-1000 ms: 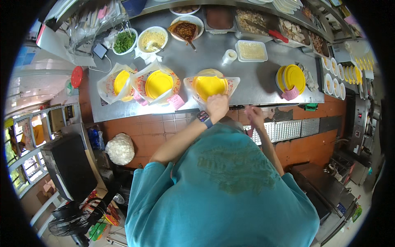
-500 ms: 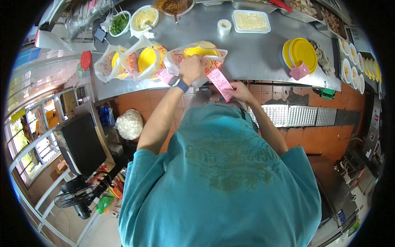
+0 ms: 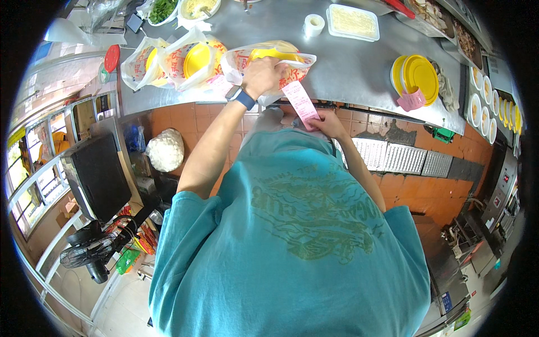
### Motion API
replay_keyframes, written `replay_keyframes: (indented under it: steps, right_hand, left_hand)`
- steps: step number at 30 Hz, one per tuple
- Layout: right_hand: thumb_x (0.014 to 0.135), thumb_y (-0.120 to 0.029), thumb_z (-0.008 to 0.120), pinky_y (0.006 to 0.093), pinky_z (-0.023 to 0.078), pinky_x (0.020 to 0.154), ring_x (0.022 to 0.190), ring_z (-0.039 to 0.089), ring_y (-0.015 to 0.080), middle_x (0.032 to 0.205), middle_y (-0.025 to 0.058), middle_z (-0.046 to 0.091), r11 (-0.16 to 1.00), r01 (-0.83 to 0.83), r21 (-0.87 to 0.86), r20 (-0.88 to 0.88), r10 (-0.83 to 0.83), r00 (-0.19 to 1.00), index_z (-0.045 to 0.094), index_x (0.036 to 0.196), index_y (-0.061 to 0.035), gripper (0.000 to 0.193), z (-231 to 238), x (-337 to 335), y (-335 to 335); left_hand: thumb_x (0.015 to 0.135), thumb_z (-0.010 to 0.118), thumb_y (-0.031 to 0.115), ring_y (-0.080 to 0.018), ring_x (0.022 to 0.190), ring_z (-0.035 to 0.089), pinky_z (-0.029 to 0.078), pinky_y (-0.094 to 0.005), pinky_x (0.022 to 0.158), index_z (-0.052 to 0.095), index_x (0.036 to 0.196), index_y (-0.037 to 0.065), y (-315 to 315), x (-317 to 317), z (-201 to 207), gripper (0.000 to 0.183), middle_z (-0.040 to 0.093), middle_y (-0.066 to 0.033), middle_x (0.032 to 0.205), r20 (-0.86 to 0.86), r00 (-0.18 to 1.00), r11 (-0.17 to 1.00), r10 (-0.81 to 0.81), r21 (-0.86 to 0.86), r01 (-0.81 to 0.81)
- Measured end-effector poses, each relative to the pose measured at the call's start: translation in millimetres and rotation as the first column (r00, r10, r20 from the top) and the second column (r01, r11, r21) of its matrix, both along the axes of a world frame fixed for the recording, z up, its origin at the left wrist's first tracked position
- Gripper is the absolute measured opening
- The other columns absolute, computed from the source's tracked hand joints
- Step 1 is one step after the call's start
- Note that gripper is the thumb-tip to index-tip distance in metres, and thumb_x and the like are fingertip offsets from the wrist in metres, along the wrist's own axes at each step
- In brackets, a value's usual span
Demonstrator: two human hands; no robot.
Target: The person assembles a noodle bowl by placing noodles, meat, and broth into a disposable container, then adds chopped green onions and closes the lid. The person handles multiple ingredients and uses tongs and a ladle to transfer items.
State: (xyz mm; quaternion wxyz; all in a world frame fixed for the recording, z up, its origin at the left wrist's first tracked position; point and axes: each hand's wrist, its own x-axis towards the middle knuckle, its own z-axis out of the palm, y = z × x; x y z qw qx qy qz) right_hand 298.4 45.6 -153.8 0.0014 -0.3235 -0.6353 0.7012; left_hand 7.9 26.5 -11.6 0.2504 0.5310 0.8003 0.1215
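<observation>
My left hand [image 3: 261, 77], with a watch on its wrist, is closed at the near rim of a printed white plastic bag [image 3: 296, 74]. A bowl's yellow lid [image 3: 275, 54] shows inside that bag; my fingertips are hidden. My right hand [image 3: 327, 123] pinches the lower end of a long pink paper slip [image 3: 300, 103]. The slip's far end reaches up to the bag's front. Two similar bags stand to the left, one around a yellow lid [image 3: 196, 60], the other around another yellow lid [image 3: 151, 59]. A second pink slip [image 3: 220, 85] shows partly beside my left wrist.
On the steel counter [image 3: 348, 67] stand a white roll [image 3: 314, 25] and a lidded clear box [image 3: 352, 22]. At right are stacked yellow lids [image 3: 418, 76] with a pink slip [image 3: 411, 100] and a cloth [image 3: 447, 92]. Bowls of chopped greens [image 3: 163, 11] and pale food [image 3: 198, 8] sit far left.
The view has shifted, so the counter things sit higher in the picture. My left hand stays at the bag, and my right hand still holds the pink slip, its far end close to the bag.
</observation>
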Motion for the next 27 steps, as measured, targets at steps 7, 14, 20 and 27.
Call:
replay_keyframes:
  steps: [7,14,20,27]
  right_hand:
    - [0.087,-0.024,0.075,0.0326,0.054,0.072,0.078,0.068,0.0180,0.089,0.0118,0.073,0.998,-0.043,0.055,0.086,0.038,0.996,0.074,0.104,-0.0015,0.028,6.5,-1.2,6.1]
    - [0.087,-0.020,0.077,0.0391,0.050,0.099,0.118,0.062,0.0290,0.131,0.0187,0.062,0.884,0.107,0.455,0.079,-0.160,0.984,0.052,0.139,-0.0006,0.061,43.3,-9.0,39.4]
    - [0.092,-0.009,0.067,0.0318,0.054,0.082,0.090,0.068,0.0189,0.098,0.0112,0.071,0.891,0.253,0.377,0.078,-0.302,0.950,0.065,0.119,-0.0045,0.027,43.8,-30.2,64.8]
    - [0.093,-0.016,0.064,0.0309,0.052,0.071,0.079,0.067,0.0175,0.091,0.0131,0.072,0.885,0.251,0.392,0.274,-0.373,0.886,0.067,0.112,-0.0014,0.024,61.3,-24.7,16.5]
  left_hand:
    - [0.094,0.059,0.043,-0.0376,0.080,0.070,0.055,-0.0472,0.072,0.076,0.096,0.011,-12.5,2.4,1.5,0.036,0.071,-0.0194,0.084,0.128,0.989,0.997,-0.072,0.015,0.070]
    - [0.093,0.068,0.031,-0.0278,0.098,0.070,0.053,-0.0385,0.089,0.074,0.105,0.007,-44.9,-33.5,83.6,0.027,0.074,-0.0136,0.105,0.302,0.947,0.960,-0.106,0.281,0.018]
    - [0.095,0.057,0.017,-0.0272,0.071,0.072,0.055,-0.0393,0.065,0.070,0.095,0.004,-0.4,-241.5,150.6,0.018,0.074,-0.0129,0.081,0.081,0.914,0.596,0.397,0.734,-0.324]
    - [0.083,0.065,0.038,-0.0387,0.097,0.071,0.055,-0.0453,0.088,0.074,0.102,0.006,123.7,-444.8,131.8,0.038,0.074,-0.0211,0.098,-0.155,0.719,0.688,0.678,0.477,-0.546]
